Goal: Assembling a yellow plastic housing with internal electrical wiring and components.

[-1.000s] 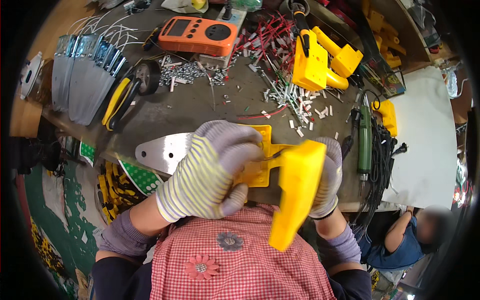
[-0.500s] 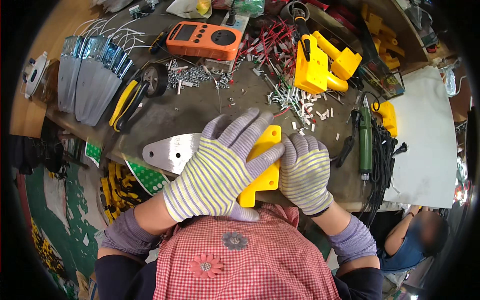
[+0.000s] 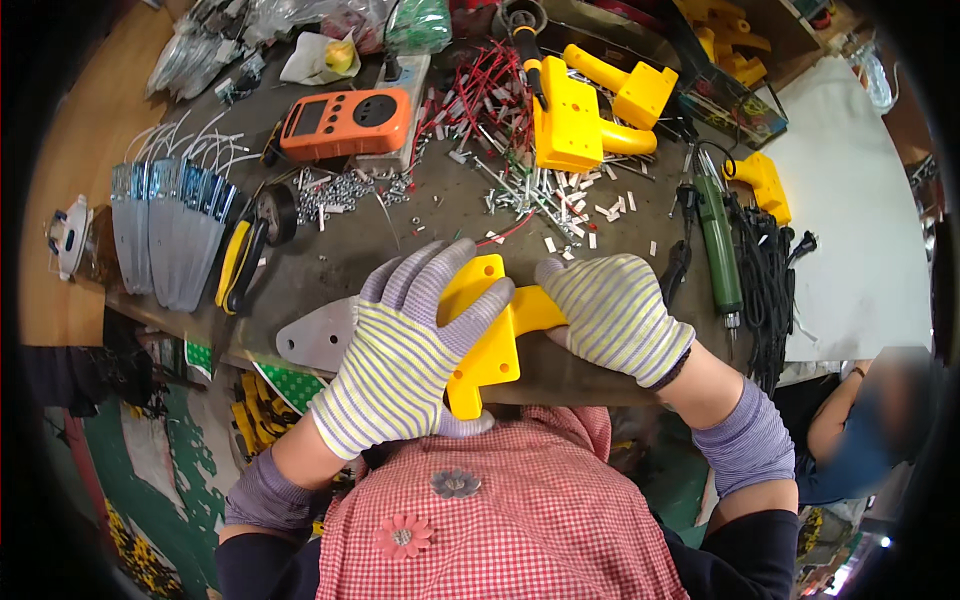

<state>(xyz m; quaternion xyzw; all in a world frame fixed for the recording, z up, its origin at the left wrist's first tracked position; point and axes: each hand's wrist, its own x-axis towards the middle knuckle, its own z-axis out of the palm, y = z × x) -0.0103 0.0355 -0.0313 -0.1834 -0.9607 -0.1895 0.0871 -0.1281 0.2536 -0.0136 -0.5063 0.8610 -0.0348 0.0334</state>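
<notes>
A yellow plastic tool housing (image 3: 488,350) with screw holes is held just above the near edge of the bench. My left hand (image 3: 405,345), in a striped glove, wraps over its left side, with thumb and fingers gripping it. From beneath that hand a flat grey metal blade (image 3: 308,338) with holes sticks out to the left; where it meets the housing is covered. The short handle on the housing's right side ends in my gloved right hand (image 3: 625,320), whose fingers close round its tip.
Behind lie more yellow housings (image 3: 570,120), red wires (image 3: 490,90), screws and nuts (image 3: 345,192), and an orange meter (image 3: 345,125). Plier-like cutters (image 3: 238,265) and wrapped blades (image 3: 185,235) are at left. A green electric screwdriver (image 3: 718,235) and black cables are at right. Another person (image 3: 850,430) sits at far right.
My right hand has shifted right and turned, and the housing's handle now shows between my hands. My left hand keeps its grip. The whole view has swung a little.
</notes>
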